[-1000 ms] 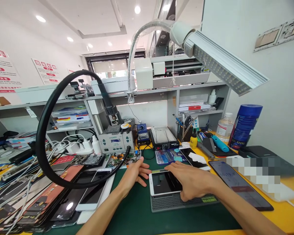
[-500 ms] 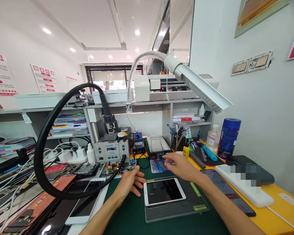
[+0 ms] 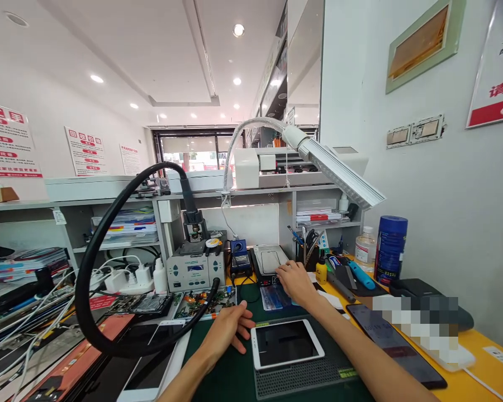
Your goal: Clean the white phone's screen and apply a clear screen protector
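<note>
Further forward than half a second ago, the right hand point(image 3: 295, 282) now sits at the near right corner of what looks like a hot plate point(image 3: 266, 278), about twelve o'clock from the white phone point(image 3: 287, 343). Its fingers are half curled; whether that grip has hold of anything, I cannot tell. Toward ten o'clock, the left hand point(image 3: 229, 326) is loosely spread just beside the phone, its grip empty. The phone lies screen up on the grey mat point(image 3: 295, 384). For this reach, I'd keep fingertips to the front edge, off the possibly hot top, with the forearm clear of the phone. A yellow bottle point(image 3: 321, 272) stands near that hand at one o'clock; the black hose point(image 3: 82, 285) loops from nine to ten and could snag the left arm.
</note>
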Motion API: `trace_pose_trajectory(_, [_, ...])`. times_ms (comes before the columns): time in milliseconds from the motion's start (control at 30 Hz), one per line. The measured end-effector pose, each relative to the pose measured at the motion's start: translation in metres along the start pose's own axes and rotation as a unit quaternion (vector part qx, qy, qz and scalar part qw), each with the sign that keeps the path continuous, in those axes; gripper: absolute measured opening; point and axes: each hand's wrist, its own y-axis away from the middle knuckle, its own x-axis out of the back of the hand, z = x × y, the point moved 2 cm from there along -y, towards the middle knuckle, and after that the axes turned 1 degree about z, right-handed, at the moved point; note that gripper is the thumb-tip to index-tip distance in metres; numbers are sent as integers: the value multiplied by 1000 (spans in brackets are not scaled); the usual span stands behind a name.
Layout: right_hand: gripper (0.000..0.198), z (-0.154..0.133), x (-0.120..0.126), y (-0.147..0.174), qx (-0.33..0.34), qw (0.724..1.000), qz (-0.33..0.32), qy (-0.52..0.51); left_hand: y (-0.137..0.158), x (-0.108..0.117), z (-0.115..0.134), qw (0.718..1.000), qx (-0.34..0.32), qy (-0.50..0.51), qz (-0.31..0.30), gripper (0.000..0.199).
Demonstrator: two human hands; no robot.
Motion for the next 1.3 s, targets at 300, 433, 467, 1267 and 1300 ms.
trace_pose_trajectory(300, [29, 9, 2, 4, -23, 999, 47, 11, 1, 1, -2, 999, -17, -28, -20, 59])
trace_pose_trajectory(433, [23, 8, 1, 4, -27, 997, 66, -14, 0, 1, -3, 998, -25, -42, -26, 58])
trace_pose_trajectory(467, [23, 9, 0, 4, -29, 997, 72, -20, 0, 1, -3, 998, -26, -44, -27, 58])
trace_pose_trajectory(1267, [33, -76, 63, 35, 257, 887, 332, -190, 24, 12, 36, 971, -132, 199, 30, 51])
trace_pose_trajectory(1300, [34, -83, 62, 37, 263, 889, 317, -198, 22, 14, 36, 969, -119, 209, 51, 45])
